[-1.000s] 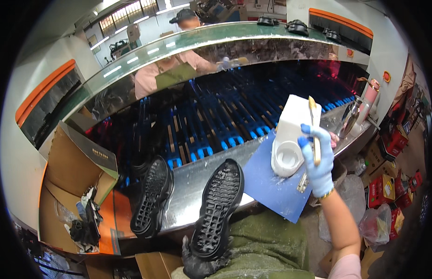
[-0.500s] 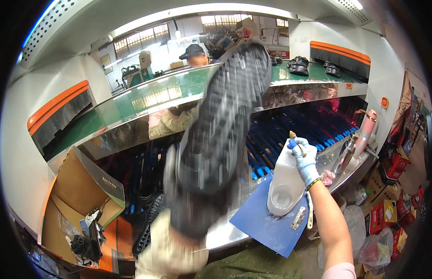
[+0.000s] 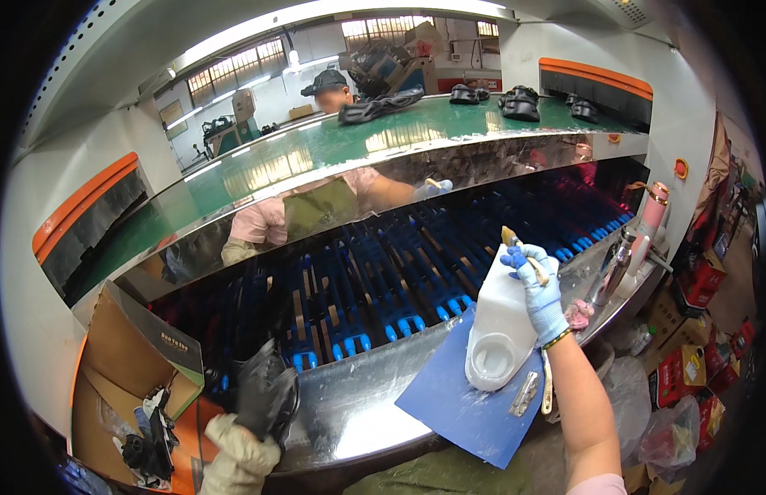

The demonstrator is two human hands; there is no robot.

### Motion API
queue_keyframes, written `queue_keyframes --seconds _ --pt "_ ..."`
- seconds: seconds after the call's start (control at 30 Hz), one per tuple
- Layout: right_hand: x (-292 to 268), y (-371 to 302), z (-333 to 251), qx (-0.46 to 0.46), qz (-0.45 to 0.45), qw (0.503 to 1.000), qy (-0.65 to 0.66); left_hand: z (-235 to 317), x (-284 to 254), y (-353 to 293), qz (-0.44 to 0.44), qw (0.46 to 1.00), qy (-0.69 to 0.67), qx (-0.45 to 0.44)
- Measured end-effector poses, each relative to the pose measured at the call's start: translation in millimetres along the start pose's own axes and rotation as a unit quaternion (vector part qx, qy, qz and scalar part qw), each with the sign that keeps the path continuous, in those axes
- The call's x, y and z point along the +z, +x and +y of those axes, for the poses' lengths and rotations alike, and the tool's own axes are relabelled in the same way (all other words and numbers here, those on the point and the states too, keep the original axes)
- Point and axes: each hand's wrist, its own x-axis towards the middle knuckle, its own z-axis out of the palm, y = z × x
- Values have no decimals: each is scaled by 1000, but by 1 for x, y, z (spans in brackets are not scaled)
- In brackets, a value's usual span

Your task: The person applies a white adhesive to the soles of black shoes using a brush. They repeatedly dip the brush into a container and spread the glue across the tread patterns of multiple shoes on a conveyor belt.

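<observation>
My right hand (image 3: 538, 289), in a blue glove, grips a small brush (image 3: 521, 249) with its bristles up, just above a white cut-open plastic jug (image 3: 497, 338). The jug rests on a blue clipboard (image 3: 461, 404) lying on the steel ledge (image 3: 358, 412). My left hand (image 3: 239, 462), in a beige glove, holds a black shoe sole (image 3: 267, 394) at the lower left, at the near edge of the roller conveyor (image 3: 383, 280).
A green belt (image 3: 317, 157) runs above the blue rollers and carries black shoe parts (image 3: 521, 103). A co-worker in pink (image 3: 317, 213) works across the line. An open cardboard box (image 3: 127, 363) stands at left. Bottles (image 3: 639, 239), boxes and bags crowd the right.
The black sole was lifted high in front of the camera half a second ago; my left hand has brought it down to the lower left. My right hand keeps the brush over the jug.
</observation>
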Motion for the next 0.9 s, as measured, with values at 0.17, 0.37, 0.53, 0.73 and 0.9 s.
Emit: queue_keyframes --seconds 0.17,0.37,0.53,0.73,0.9 --pt "-13 -1 3 -121 -41 992 0 -133 -47 -146 -127 953 -160 -225" --pt "0 -68 -15 -5 -66 997 -39 -78 -7 -203 -169 847 -315 -393" --pt "-17 -127 -42 127 -108 968 -190 64 55 -238 -168 668 -637 -345" --pt "-36 -133 12 100 -61 945 -305 99 133 -222 -141 134 -897 -396" --pt "-54 -148 -13 141 13 986 -84 107 129 -200 -206 71 -930 -297"
